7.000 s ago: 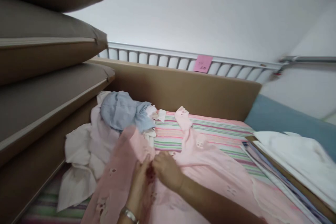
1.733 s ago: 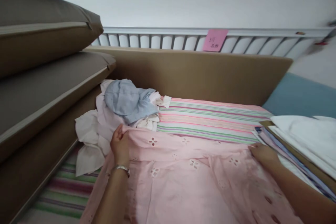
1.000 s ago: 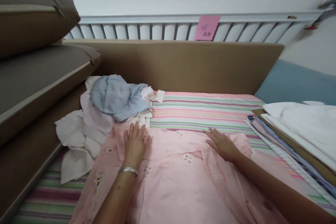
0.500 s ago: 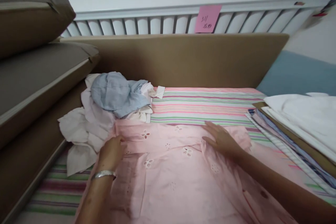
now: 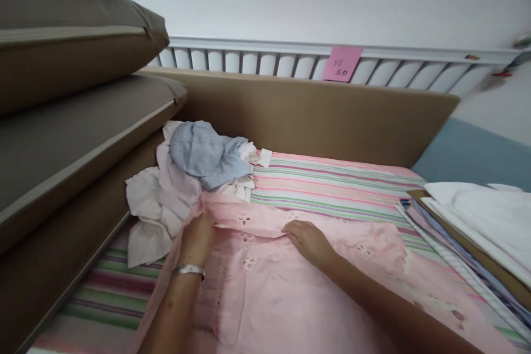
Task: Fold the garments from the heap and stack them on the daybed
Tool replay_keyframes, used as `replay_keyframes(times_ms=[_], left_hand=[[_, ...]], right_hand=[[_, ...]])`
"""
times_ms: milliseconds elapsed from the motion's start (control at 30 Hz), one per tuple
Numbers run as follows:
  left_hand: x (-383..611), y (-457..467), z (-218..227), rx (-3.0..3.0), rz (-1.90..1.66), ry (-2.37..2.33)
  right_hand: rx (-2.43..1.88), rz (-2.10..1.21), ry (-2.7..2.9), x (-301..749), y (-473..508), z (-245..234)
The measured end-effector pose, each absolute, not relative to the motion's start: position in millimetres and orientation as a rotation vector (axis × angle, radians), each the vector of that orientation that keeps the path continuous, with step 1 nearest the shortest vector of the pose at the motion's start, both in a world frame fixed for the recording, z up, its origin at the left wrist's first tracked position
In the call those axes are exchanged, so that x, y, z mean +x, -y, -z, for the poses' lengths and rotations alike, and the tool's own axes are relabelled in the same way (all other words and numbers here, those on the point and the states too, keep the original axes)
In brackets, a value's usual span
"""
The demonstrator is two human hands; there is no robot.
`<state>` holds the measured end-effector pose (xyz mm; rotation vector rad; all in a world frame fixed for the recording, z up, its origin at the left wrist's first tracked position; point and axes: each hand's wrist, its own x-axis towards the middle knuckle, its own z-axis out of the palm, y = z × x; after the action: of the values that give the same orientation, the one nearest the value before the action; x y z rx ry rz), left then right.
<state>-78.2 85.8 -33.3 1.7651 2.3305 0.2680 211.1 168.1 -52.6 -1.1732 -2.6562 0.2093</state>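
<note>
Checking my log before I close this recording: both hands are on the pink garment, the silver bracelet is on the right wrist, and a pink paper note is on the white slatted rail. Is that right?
Not quite: the head view shows the silver bracelet on the wrist of the left hand, not the right hand. The rest stands as you put it.

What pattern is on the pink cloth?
The pink cloth has flower cutouts, seen in the head view.

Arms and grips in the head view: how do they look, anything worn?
The left grip is ungloved, with a shiny silver bangle around the wrist. The right grip is ungloved too, its wrist unadorned. No sleeves show on either forearm.
</note>
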Motion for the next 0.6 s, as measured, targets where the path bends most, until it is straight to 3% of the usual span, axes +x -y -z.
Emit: replay_keyframes(times_ms=[167,400,600], left_hand=[[-82,-70,4,1.865,-0.589,-2.303],[-79,-54,0,1.68,-0.215,-2.195],[-80,-80,21,1.897,-0.786,-2.038]], right_hand=[[-1.152,-0.112,2.598,221,-159,35],[-1.142,-0.166,2.792,220,-137,42],[-1.232,-0.262,2.604,230,-162,22]])
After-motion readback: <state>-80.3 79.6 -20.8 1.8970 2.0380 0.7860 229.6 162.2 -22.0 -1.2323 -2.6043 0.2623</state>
